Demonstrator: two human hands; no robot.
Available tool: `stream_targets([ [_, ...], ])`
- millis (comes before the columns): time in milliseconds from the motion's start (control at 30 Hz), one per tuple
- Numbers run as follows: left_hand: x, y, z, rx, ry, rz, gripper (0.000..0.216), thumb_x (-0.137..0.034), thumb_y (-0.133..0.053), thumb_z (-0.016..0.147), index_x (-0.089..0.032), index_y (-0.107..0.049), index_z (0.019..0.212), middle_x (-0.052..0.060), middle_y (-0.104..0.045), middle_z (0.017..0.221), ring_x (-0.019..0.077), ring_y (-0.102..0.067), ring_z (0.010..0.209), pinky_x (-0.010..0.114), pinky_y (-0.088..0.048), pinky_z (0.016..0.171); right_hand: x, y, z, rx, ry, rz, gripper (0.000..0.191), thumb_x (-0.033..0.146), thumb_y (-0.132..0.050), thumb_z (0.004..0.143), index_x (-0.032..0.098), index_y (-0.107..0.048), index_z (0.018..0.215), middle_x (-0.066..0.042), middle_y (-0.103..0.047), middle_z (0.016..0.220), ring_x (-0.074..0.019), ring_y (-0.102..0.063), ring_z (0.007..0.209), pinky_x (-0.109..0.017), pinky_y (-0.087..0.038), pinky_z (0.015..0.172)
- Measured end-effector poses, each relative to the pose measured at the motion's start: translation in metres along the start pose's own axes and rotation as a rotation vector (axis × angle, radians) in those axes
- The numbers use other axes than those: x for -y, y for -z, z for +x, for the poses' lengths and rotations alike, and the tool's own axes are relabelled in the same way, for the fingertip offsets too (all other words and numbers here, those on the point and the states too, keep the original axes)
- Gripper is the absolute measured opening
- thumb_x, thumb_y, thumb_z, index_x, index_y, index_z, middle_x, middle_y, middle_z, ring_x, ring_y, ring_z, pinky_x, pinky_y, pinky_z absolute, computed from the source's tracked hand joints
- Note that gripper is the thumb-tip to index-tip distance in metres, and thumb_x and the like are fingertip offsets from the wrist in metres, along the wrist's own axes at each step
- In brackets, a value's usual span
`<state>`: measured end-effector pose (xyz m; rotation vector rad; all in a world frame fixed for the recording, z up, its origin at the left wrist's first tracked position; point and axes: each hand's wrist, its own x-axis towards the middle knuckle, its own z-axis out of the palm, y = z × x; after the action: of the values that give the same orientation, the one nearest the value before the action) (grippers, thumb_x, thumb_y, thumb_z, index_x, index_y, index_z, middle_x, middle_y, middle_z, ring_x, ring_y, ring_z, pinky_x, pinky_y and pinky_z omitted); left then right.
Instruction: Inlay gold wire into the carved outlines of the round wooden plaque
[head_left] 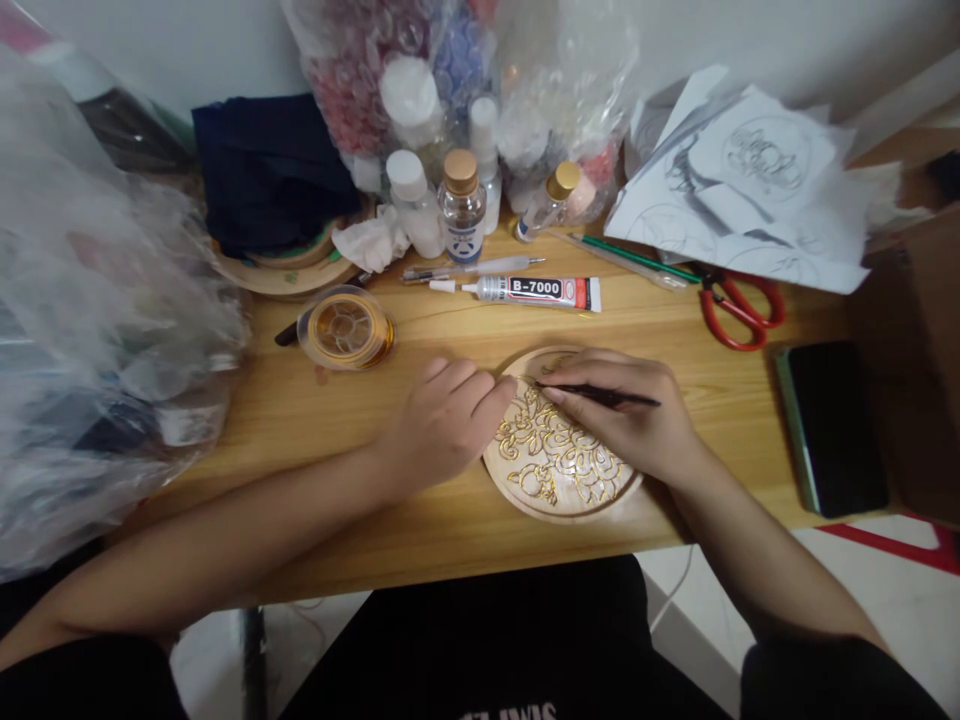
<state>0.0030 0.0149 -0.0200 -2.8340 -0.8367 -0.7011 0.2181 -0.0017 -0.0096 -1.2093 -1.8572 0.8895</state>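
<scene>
A round wooden disc (551,480) with a gold filigree pattern lies near the front of the wooden table (315,400). My left hand (442,420) rests at the disc's left rim, fingers curled against it. My right hand (637,415) lies over the disc's right side and holds a thin dark tool (600,395), its tip pointing left at the pattern's upper part.
Behind the disc lie a B-7000 glue tube (536,290), a spool of gold wire (346,328), several small bottles (460,205), red scissors (739,305) and drawn paper sheets (750,180). A dark phone (832,425) sits at the right. Plastic bags (97,300) fill the left.
</scene>
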Motion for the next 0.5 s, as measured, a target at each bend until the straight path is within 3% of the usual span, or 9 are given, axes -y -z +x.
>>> stream_targets([
  [500,0.0001,0.0026,0.0014,0.015,-0.013,0.006,0.009,-0.012,-0.052,0.094,-0.008,-0.06,0.096,0.0,-0.054,0.063,0.0161,-0.046,0.064,0.032,-0.028,0.06,-0.0007,0.0004,-0.0007,0.005,0.005,-0.01,0.013,0.015,-0.07,0.08,0.018,-0.073,0.092,-0.006,-0.075,0.095,-0.0155,-0.07,0.09,-0.029,-0.058,0.079],
])
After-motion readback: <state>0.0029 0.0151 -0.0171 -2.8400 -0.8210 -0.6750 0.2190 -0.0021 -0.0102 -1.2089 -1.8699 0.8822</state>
